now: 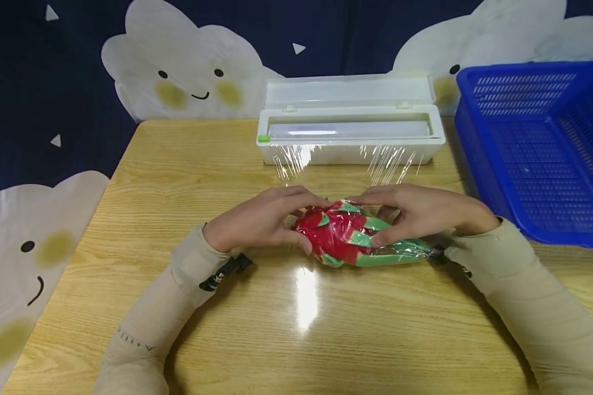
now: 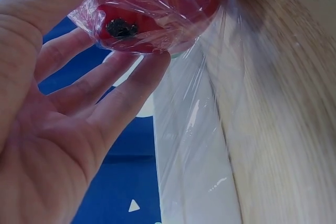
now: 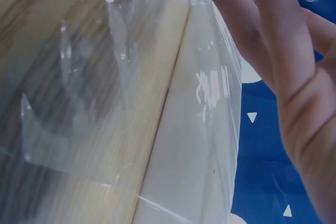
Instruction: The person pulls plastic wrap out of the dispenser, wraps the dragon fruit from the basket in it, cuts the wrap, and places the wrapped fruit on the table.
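A red dragon fruit [image 1: 337,237] with long green scales lies on its side, wrapped in clear cling film. My left hand [image 1: 263,218] grips its rounded left end, thumb in front and fingers behind. In the left wrist view a dark spot shows on the fruit [image 2: 157,30] under wrinkled film. My right hand [image 1: 422,209] holds the scaly right side, its thumb on the green tips and its fingers on the far side. The film [image 1: 386,165] still joins the fruit to the roll [image 1: 351,130] in a white dispenser box [image 1: 343,154] behind it.
The dispenser's lid [image 1: 348,92] stands raised at the table's back edge. To the right is a blue plastic basket [image 1: 494,175] with slotted walls. Both hands are over a wooden table [image 1: 296,351]. A dark cloth with clouds [image 1: 188,71] hangs behind.
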`<action>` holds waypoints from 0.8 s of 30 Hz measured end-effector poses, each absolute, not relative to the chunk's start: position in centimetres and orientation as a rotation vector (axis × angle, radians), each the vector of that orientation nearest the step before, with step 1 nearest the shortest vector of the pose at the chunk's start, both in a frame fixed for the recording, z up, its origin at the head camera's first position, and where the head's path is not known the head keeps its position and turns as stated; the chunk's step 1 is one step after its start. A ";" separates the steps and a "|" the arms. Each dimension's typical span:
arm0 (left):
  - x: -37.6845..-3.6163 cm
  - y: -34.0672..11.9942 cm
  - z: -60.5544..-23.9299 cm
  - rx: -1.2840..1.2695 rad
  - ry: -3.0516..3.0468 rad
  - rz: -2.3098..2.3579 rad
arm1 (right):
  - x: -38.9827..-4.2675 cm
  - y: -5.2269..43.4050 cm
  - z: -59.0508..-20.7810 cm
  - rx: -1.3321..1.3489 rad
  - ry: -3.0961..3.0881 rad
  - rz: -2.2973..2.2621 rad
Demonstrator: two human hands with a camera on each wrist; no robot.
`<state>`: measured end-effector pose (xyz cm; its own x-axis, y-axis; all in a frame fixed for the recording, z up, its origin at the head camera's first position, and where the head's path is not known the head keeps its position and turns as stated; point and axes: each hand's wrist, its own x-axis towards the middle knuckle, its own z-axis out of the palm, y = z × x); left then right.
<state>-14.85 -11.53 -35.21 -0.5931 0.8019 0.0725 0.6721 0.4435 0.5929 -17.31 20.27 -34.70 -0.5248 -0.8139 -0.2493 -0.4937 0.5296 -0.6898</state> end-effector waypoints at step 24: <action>-15.0 -11.7 -35.4 1.289 2.478 0.856 | -13.8 19.7 -30.3 -1.204 2.768 -0.463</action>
